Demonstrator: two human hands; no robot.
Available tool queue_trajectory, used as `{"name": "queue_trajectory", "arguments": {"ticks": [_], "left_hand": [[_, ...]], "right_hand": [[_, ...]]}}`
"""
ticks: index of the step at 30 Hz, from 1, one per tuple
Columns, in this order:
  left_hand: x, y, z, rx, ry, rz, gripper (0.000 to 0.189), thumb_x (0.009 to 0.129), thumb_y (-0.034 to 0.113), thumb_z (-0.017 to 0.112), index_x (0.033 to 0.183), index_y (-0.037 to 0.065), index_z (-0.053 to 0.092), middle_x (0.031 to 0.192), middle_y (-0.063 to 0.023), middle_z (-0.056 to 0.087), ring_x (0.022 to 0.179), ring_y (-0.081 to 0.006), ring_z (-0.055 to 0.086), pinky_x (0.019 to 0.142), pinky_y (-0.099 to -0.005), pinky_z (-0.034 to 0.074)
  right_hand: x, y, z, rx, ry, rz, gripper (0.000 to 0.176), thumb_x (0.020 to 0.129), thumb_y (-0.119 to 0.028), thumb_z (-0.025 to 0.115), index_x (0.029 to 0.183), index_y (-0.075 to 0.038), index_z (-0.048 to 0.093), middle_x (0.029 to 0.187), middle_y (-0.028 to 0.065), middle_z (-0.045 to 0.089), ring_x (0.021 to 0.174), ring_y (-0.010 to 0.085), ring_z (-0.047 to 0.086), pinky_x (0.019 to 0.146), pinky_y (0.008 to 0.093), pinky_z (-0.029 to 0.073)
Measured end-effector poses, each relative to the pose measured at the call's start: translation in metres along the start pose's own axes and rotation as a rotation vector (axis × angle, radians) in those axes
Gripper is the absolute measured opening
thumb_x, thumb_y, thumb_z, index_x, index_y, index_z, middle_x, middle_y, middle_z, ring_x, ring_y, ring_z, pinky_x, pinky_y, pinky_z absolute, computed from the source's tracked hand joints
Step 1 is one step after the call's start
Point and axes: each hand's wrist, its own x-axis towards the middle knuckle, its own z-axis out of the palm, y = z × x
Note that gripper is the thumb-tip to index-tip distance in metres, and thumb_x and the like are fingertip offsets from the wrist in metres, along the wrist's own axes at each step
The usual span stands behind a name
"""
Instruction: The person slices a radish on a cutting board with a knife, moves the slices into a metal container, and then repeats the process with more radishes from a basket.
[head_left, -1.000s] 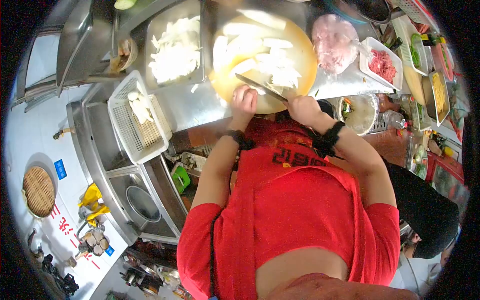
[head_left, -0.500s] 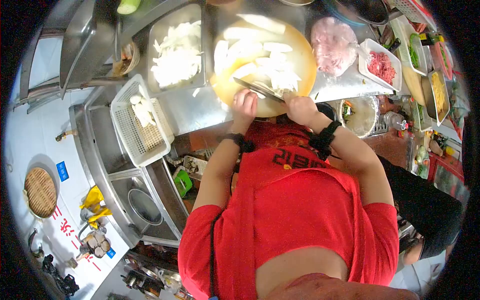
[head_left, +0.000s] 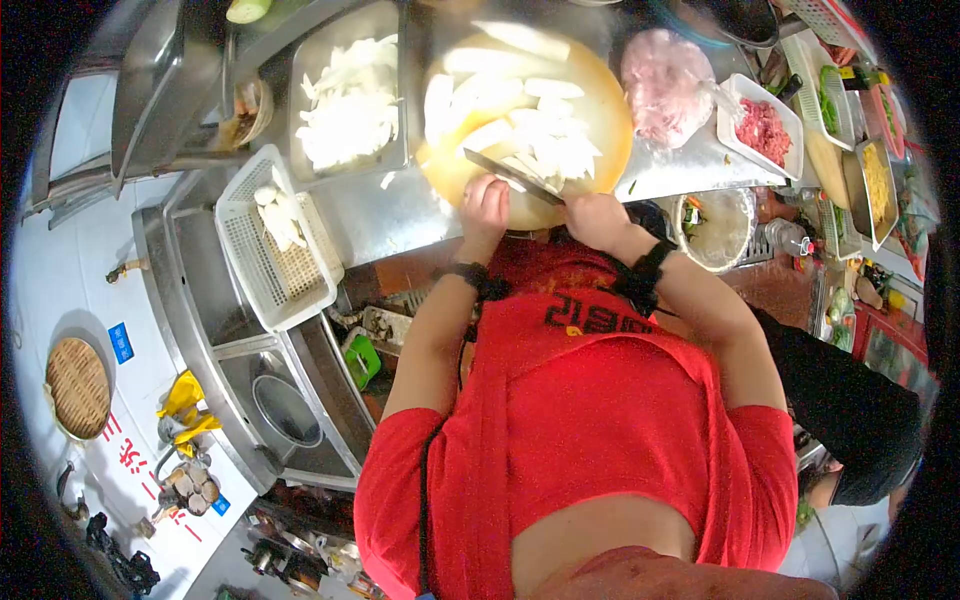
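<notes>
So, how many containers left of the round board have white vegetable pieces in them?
2 visible: the steel tray nearest the round board, and the perforated basket farther left. The bowl at upper left is too unclear to tell.

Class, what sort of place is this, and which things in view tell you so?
Probably a restaurant or canteen kitchen: the right hand holds a knife over a round cutting board, chopped raw meat lies in a white tray, and steel sink basins stand at the left.
</notes>
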Motion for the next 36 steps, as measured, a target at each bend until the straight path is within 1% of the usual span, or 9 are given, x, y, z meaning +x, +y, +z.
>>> {"name": "queue_trajectory", "arguments": {"ticks": [13, 19, 22, 24, 26, 27, 29, 32, 36], "left_hand": [[-0.001, 0.0, 0.002, -0.024, 0.008, -0.019, 0.01, 0.076, 0.0, 0.062, 0.084, 0.004, 0.057, 0.089, -0.0111, 0.056, 0.083, -0.0294, 0.054, 0.075, -0.0373, 0.043], [-0.001, 0.002, 0.0, -0.009, 0.017, -0.02, 0.011, 0.076, 0.0, 0.062, 0.085, 0.003, 0.057, 0.09, -0.0115, 0.056, 0.084, -0.0298, 0.055, 0.075, -0.0378, 0.044], [0.002, 0.002, 0.001, -0.019, 0.02, -0.006, 0.012, 0.076, -0.001, 0.063, 0.085, 0.003, 0.057, 0.091, -0.0124, 0.056, 0.084, -0.0303, 0.056, 0.075, -0.0377, 0.045], [0.0, 0.0, 0.001, 0.003, 0.031, 0.016, 0.012, 0.075, -0.001, 0.063, 0.085, 0.002, 0.057, 0.09, -0.0129, 0.057, 0.083, -0.0307, 0.056, 0.075, -0.0377, 0.045], [-0.002, -0.003, 0.002, -0.001, 0.02, 0.016, 0.012, 0.076, -0.001, 0.064, 0.085, 0.002, 0.057, 0.09, -0.013, 0.057, 0.083, -0.0307, 0.056, 0.075, -0.0377, 0.045], [-0.002, -0.003, 0.002, -0.006, 0.014, 0.008, 0.012, 0.076, 0.0, 0.064, 0.085, 0.002, 0.057, 0.09, -0.0131, 0.057, 0.083, -0.0307, 0.056, 0.075, -0.0377, 0.045], [0.0, -0.001, 0.002, -0.016, 0.022, -0.004, 0.012, 0.076, 0.0, 0.064, 0.085, 0.002, 0.057, 0.09, -0.0129, 0.057, 0.083, -0.0305, 0.056, 0.074, -0.0378, 0.045], [0.0, 0.002, -0.001, -0.013, 0.012, -0.009, 0.013, 0.076, 0.0, 0.064, 0.085, 0.002, 0.057, 0.089, -0.0126, 0.057, 0.083, -0.0299, 0.056, 0.074, -0.0377, 0.044], [-0.002, -0.001, 0.004, -0.009, 0.032, -0.003, 0.009, 0.077, 0.001, 0.062, 0.084, 0.002, 0.057, 0.088, -0.013, 0.058, 0.082, -0.0298, 0.056, 0.077, -0.0383, 0.043]], "right_hand": [[-0.018, 0.002, -0.03, 0.053, -0.072, 0.06, 0.031, 0.09, -0.027, 0.045, 0.111, -0.003, 0.045, 0.069, 0.0206, 0.062, 0.064, 0.0372, 0.063, 0.059, 0.0482, 0.05], [-0.014, 0.0, -0.024, 0.065, -0.092, 0.059, 0.031, 0.09, -0.027, 0.046, 0.106, -0.001, 0.049, 0.07, 0.0204, 0.063, 0.064, 0.0366, 0.063, 0.057, 0.0478, 0.051], [0.001, 0.004, 0.013, -0.05, -0.019, 0.018, 0.028, 0.089, -0.028, 0.049, 0.099, -0.002, 0.051, 0.064, 0.0194, 0.061, 0.059, 0.0365, 0.062, 0.054, 0.0457, 0.05], [0.002, 0.003, 0.012, -0.076, 0.035, 0.0, 0.028, 0.09, -0.028, 0.048, 0.1, -0.002, 0.05, 0.065, 0.0199, 0.061, 0.06, 0.036, 0.062, 0.055, 0.0454, 0.05], [-0.001, 0.001, -0.005, 0.034, -0.095, 0.072, 0.029, 0.087, -0.026, 0.048, 0.104, -0.002, 0.052, 0.077, 0.0192, 0.065, 0.066, 0.0348, 0.064, 0.059, 0.0465, 0.052], [-0.006, -0.001, -0.012, 0.032, -0.095, 0.07, 0.029, 0.087, -0.026, 0.048, 0.104, -0.002, 0.052, 0.077, 0.0192, 0.065, 0.066, 0.0348, 0.064, 0.059, 0.0465, 0.052], [-0.019, -0.002, -0.023, 0.118, 0.045, 0.04, 0.03, 0.089, -0.025, 0.047, 0.107, -0.002, 0.049, 0.076, 0.0196, 0.064, 0.066, 0.0355, 0.064, 0.058, 0.0466, 0.051], [-0.023, -0.004, -0.033, 0.027, -0.104, 0.091, 0.031, 0.089, -0.024, 0.046, 0.112, -0.003, 0.045, 0.077, 0.02, 0.064, 0.067, 0.0353, 0.064, 0.06, 0.0465, 0.051], [-0.02, -0.001, -0.026, -0.019, -0.132, 0.099, 0.032, 0.089, -0.024, 0.047, 0.114, -0.004, 0.045, 0.076, 0.0189, 0.064, 0.067, 0.0349, 0.064, 0.061, 0.046, 0.051]]}}
